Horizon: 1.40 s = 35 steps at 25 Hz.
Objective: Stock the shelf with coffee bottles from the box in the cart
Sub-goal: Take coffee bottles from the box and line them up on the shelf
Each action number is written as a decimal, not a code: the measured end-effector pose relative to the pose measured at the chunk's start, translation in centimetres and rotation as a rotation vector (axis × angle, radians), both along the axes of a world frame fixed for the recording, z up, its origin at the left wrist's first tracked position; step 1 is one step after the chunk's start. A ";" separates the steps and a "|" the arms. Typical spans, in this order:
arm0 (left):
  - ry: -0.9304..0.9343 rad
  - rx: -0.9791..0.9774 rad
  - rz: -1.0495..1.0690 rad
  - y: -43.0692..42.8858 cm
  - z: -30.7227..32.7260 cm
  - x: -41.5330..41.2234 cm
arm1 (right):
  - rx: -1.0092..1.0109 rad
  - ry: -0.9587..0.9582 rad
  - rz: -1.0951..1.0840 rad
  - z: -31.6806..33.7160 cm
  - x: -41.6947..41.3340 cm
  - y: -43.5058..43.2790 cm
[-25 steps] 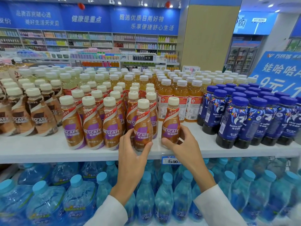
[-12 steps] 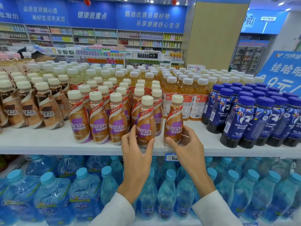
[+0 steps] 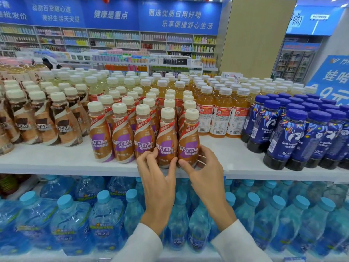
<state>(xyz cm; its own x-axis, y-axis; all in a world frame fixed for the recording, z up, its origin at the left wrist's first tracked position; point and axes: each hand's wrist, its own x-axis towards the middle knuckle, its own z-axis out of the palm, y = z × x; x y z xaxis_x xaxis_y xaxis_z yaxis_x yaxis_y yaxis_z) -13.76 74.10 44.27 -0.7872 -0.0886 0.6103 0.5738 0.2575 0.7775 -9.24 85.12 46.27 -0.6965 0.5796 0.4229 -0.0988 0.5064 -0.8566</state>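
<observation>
Two brown-and-purple Nescafe coffee bottles with cream caps stand upright side by side at the front of the white shelf (image 3: 56,161). My left hand (image 3: 157,184) grips the base of the left coffee bottle (image 3: 167,137). My right hand (image 3: 204,176) wraps around the base of the right coffee bottle (image 3: 188,138). Both bottles rest on the shelf, at the right end of a front row of the same purple Nescafe bottles (image 3: 122,137). The box and the cart are out of view.
Brown Nescafe bottles (image 3: 62,121) stand to the left, orange tea bottles (image 3: 220,114) behind right, dark blue Luckin bottles (image 3: 290,137) at far right. Bare shelf lies between the right coffee bottle and the Luckin bottles. Blue water bottles (image 3: 105,220) fill the lower shelf.
The right hand slid its bottle left until it stands against the left hand's bottle, and both bottles now line up with the front row. The camera has drifted left.
</observation>
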 end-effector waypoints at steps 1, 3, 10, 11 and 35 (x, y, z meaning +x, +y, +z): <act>-0.011 -0.004 0.005 0.1 0.0 -0.1 | -0.004 -0.002 0.000 0.1 -0.1 0.0; -0.028 -0.004 0.017 0.2 0.1 -0.4 | -0.007 -0.011 0.006 0.2 -0.2 -0.1; -0.031 0.063 -0.021 0.2 0.0 -0.4 | 0.006 -0.024 0.032 0.1 -0.3 -0.2; -0.021 0.064 -0.028 0.2 -0.2 -0.4 | -0.007 -0.021 0.034 0.0 -0.2 -0.3; -0.066 0.079 -0.003 0.5 -0.2 -0.4 | 0.059 -0.022 -0.032 -0.2 -0.3 -0.4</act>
<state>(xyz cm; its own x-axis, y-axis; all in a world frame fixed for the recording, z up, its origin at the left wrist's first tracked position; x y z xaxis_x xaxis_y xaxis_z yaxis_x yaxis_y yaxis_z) -14.14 74.59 44.07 -0.8258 -0.1322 0.5483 0.5212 0.1923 0.8315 -9.50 84.68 46.12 -0.6878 0.5758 0.4420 -0.0634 0.5589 -0.8268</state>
